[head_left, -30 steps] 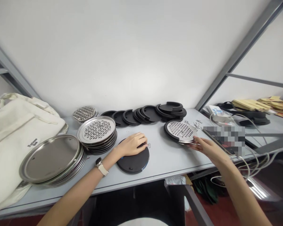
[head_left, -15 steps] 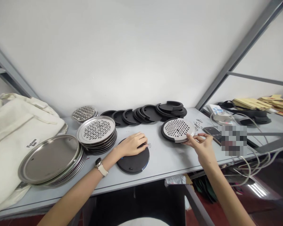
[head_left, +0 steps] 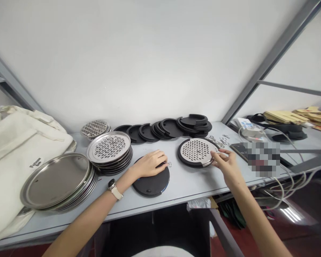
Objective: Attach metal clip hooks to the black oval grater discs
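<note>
Right hand (head_left: pixel 226 165) shifted perforated disc (head_left: pixel 194 150) leftward; left hand (head_left: pixel 152 164) unmoved.

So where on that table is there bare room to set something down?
The bare table between the black disc under the left hand and the perforated disc. Crowded: far side, with dark discs; left, with metal plates.

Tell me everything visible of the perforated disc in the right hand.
The perforated disc is round, silvery, seemingly metal, with rows of holes. A black rim wraps most of its edge, leaving a gap toward the right hand, which grips its right side. It is nearly level, in front of black discs; contact with the table is unclear.
</note>
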Demonstrator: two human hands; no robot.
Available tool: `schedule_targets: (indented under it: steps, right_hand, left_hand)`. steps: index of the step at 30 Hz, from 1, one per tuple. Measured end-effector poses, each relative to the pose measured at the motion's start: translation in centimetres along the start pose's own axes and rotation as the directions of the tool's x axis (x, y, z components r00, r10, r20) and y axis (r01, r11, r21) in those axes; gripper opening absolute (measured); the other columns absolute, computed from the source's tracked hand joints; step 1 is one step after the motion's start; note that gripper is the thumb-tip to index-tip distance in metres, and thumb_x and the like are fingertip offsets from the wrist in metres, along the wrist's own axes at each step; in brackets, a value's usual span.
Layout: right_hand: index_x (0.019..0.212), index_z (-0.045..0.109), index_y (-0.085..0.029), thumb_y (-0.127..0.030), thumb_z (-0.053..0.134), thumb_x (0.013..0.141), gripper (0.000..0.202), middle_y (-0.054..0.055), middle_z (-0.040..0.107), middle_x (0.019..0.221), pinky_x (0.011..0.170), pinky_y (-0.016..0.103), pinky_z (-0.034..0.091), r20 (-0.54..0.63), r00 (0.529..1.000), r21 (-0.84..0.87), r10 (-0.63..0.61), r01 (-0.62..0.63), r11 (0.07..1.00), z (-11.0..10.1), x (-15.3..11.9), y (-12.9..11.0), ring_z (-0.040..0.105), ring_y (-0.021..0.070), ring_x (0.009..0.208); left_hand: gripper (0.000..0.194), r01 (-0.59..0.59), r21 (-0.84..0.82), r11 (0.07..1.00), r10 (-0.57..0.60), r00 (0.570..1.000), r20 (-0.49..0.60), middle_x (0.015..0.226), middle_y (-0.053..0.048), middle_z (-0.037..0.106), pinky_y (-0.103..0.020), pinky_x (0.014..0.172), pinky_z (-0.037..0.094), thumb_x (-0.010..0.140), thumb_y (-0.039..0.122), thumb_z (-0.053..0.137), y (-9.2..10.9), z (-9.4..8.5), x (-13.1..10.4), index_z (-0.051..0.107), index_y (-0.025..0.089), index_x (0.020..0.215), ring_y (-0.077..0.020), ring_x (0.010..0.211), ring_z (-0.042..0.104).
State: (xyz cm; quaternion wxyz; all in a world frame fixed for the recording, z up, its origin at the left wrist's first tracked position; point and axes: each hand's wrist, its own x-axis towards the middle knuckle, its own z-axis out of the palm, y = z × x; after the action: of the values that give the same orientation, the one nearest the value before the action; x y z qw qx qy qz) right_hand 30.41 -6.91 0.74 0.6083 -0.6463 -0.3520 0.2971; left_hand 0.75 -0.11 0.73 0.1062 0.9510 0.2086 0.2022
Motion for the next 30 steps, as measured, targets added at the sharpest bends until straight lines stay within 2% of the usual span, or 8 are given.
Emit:
schedule_targets:
  steps: [6, 11, 16, 19, 22, 24, 27, 30]
  right_hand:
    - [0.101, 0.047, -0.021, -0.046, 0.083, 0.057, 0.061, -0.002, 0.066, 0.073, 0.054, 0.022, 0.052, 0.035, 0.993, -0.018, 0.116, -0.115, 0.993, -2.0, 1.5, 0.9, 0.060, 0.0113, 0.059]
    - [0.100, 0.049, -0.021, -0.047, 0.082, 0.060, 0.059, 0.000, 0.069, 0.075, 0.055, 0.018, 0.052, 0.087, 0.988, -0.013, 0.125, -0.125, 0.992, -2.7, 2.0, 1.5, 0.061, 0.0098, 0.060]
    - [0.097, 0.051, -0.021, -0.044, 0.084, 0.059, 0.055, -0.001, 0.068, 0.072, 0.056, 0.020, 0.054, 0.120, 0.984, 0.020, 0.128, -0.132, 0.991, -3.0, 2.5, 1.5, 0.062, 0.0111, 0.061]
    - [0.094, 0.054, -0.021, -0.040, 0.085, 0.057, 0.052, -0.002, 0.067, 0.071, 0.057, 0.020, 0.055, 0.116, 0.980, 0.061, 0.160, -0.168, 0.984, -2.9, 2.9, 1.1, 0.063, 0.0109, 0.061]
    - [0.090, 0.055, -0.021, -0.037, 0.086, 0.056, 0.048, -0.002, 0.066, 0.071, 0.060, 0.021, 0.056, 0.150, 0.970, 0.107, 0.191, -0.208, 0.972, -2.6, 3.3, 0.5, 0.065, 0.0120, 0.064]
    - [0.087, 0.054, -0.021, -0.040, 0.084, 0.057, 0.046, -0.002, 0.066, 0.072, 0.064, 0.025, 0.057, 0.223, 0.959, 0.118, 0.175, -0.205, 0.972, -2.5, 3.6, 0.1, 0.066, 0.0139, 0.067]
    - [0.088, 0.049, -0.022, -0.050, 0.078, 0.061, 0.049, 0.001, 0.066, 0.074, 0.070, 0.033, 0.057, 0.180, 0.979, 0.010, 0.095, -0.098, 0.995, -2.9, 4.5, -0.3, 0.067, 0.0182, 0.070]
    - [0.093, 0.047, -0.021, -0.059, 0.074, 0.059, 0.058, 0.005, 0.066, 0.076, 0.074, 0.042, 0.054, -0.140, 0.989, -0.412, -0.046, -0.016, 0.911, -4.2, 6.0, -0.1, 0.067, 0.0256, 0.076]
  left_hand:
    - [0.014, 0.011, -0.006, 1.000, -0.011, 1.000, 0.001, 0.096, -0.006, 0.057, -0.032, 0.084, 0.043, 0.096, 0.027, 0.044, 0.0, -0.1, 0.0, 0.054, 0.018, 0.097, -0.0202, 0.092, 0.054]
    - [0.017, 0.080, -0.056, 0.995, -0.085, 0.992, -0.089, 0.104, -0.007, 0.055, -0.035, 0.089, 0.043, 0.093, 0.029, 0.048, 0.8, -0.4, 0.7, 0.052, 0.018, 0.105, -0.0222, 0.100, 0.054]
    - [0.022, 0.178, -0.308, 0.934, -0.211, 0.974, -0.076, 0.109, -0.009, 0.056, -0.039, 0.092, 0.043, 0.089, 0.030, 0.053, 1.7, 0.9, 4.1, 0.050, 0.019, 0.108, -0.0245, 0.104, 0.054]
    - [0.053, 0.353, -0.630, 0.692, -0.426, 0.904, 0.038, 0.107, -0.013, 0.059, -0.041, 0.089, 0.046, 0.081, 0.047, 0.064, 1.6, 2.8, 7.2, 0.044, 0.016, 0.120, -0.0278, 0.101, 0.058]
    - [0.057, 0.430, -0.887, 0.169, -0.580, 0.771, 0.263, 0.106, -0.016, 0.063, -0.040, 0.079, 0.052, 0.077, 0.045, 0.071, 1.0, 4.6, 10.1, 0.047, 0.014, 0.118, -0.0265, 0.090, 0.063]
    - [0.044, 0.314, -0.937, -0.152, -0.561, 0.753, 0.344, 0.104, -0.015, 0.065, -0.039, 0.080, 0.052, 0.072, 0.030, 0.077, 0.5, 5.3, 11.5, 0.056, 0.013, 0.106, -0.0259, 0.091, 0.064]
    - [0.026, 0.242, -0.931, -0.273, -0.585, 0.727, 0.360, 0.097, -0.014, 0.068, -0.039, 0.083, 0.052, 0.073, 0.020, 0.076, -0.3, 5.8, 12.6, 0.061, 0.010, 0.092, -0.0235, 0.088, 0.065]
    - [0.019, 0.176, -0.921, -0.348, -0.626, 0.687, 0.368, 0.094, -0.013, 0.069, -0.040, 0.084, 0.053, 0.075, 0.018, 0.074, -1.0, 5.7, 12.9, 0.063, 0.009, 0.087, -0.0222, 0.086, 0.065]
